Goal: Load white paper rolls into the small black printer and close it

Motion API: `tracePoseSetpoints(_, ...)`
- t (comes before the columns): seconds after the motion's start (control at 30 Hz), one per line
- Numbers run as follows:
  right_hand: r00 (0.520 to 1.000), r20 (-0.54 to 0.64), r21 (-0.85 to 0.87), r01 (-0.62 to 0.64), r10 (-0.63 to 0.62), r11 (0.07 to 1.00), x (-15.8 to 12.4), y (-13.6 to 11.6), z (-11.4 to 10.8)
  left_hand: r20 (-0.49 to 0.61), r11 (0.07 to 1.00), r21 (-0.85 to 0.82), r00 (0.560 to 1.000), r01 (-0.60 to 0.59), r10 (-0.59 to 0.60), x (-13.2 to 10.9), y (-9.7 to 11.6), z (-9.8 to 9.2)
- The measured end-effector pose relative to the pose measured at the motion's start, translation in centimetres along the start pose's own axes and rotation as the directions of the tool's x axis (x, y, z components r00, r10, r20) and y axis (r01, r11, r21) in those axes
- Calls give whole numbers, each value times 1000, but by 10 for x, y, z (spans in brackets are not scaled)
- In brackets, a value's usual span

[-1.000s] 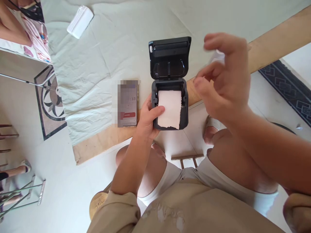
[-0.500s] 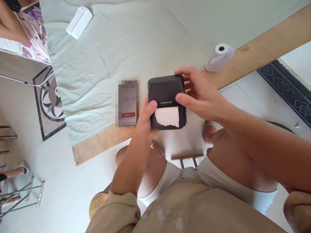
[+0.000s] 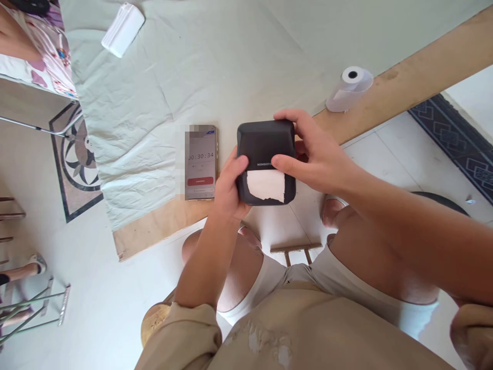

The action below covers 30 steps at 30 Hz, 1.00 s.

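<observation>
A black label printer [image 3: 265, 141] is held up in front of me at the table's near edge, its lid down. From its slot a torn strip of white paper [image 3: 265, 185] lies over the front part. My left hand [image 3: 231, 185] grips the printer's left side, thumb on top and the other fingers hidden underneath. Around the right side curls my right hand [image 3: 304, 149], with its thumb on the lid by the brand lettering and its fingers along the far right corner. Left of the printer, a phone [image 3: 201, 164] showing a running timer rests on the table.
On the wooden table edge [image 3: 404, 67] at right stands a white paper roll [image 3: 348, 90], partly unwound. A white packet [image 3: 123, 30] lies on the pale green cloth [image 3: 231, 56]. Another person's arm [image 3: 17, 38] shows at top left. A wooden stool [image 3: 156, 321] is under me.
My right hand has closed in on the printer, its thumb sliding left over the lettering on the lid. The printer has shifted very slightly to the right.
</observation>
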State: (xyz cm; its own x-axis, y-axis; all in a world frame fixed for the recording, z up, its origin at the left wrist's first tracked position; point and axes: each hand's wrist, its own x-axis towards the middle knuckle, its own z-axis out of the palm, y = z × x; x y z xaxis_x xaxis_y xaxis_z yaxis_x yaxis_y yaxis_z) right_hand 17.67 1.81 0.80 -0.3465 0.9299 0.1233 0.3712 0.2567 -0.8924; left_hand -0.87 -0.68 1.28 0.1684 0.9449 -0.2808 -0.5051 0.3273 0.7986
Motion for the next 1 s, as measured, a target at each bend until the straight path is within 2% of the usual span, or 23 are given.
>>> tracePoseSetpoints(0.07,997,-57,-83,45,-50,996,-1,0,-4,-14,1000,-27,1000,10,-10,2,0,2)
tracePoseSetpoints(0.13,984,-99,-183,131,-151,974,-3,-3,-10,-76,1000,-23,997,21,-23,3,0,4)
tracePoseSetpoints(0.23,959,-66,-262,252,-277,932,-6,-9,-17,-142,999,-2,989,45,-45,5,-1,4)
tracePoseSetpoints(0.37,954,-48,-279,271,-295,921,-7,-15,-20,-153,1000,-23,988,4,-8,5,-2,1)
tracePoseSetpoints(0.47,955,-40,-280,272,-294,921,-7,-15,-20,-177,1000,-22,984,16,-20,6,-3,-1)
tracePoseSetpoints(0.53,943,-116,-287,270,-313,919,-7,-17,-20,-164,1000,-1,986,21,-21,6,-2,0)
tracePoseSetpoints(0.6,918,-268,-261,225,-294,939,-6,-22,-20,-121,1000,18,993,17,-15,5,-1,3)
tracePoseSetpoints(0.7,862,-470,-82,173,-191,982,-3,-30,-20,-26,999,29,999,28,-27,2,0,5)
tracePoseSetpoints(0.8,828,-546,76,200,-127,977,-1,-35,-20,14,999,32,1000,20,-21,0,-1,4)
tracePoseSetpoints(0.83,827,-541,38,204,-152,978,0,-35,-21,13,999,29,1000,13,-13,-1,-1,3)
tracePoseSetpoints(0.9,848,-466,-159,201,-253,967,-1,-33,-21,24,1000,24,1000,13,-14,-1,-2,2)
tracePoseSetpoints(1.0,906,-238,-489,199,-350,849,-3,-24,-20,46,999,33,999,14,-15,-1,-1,4)
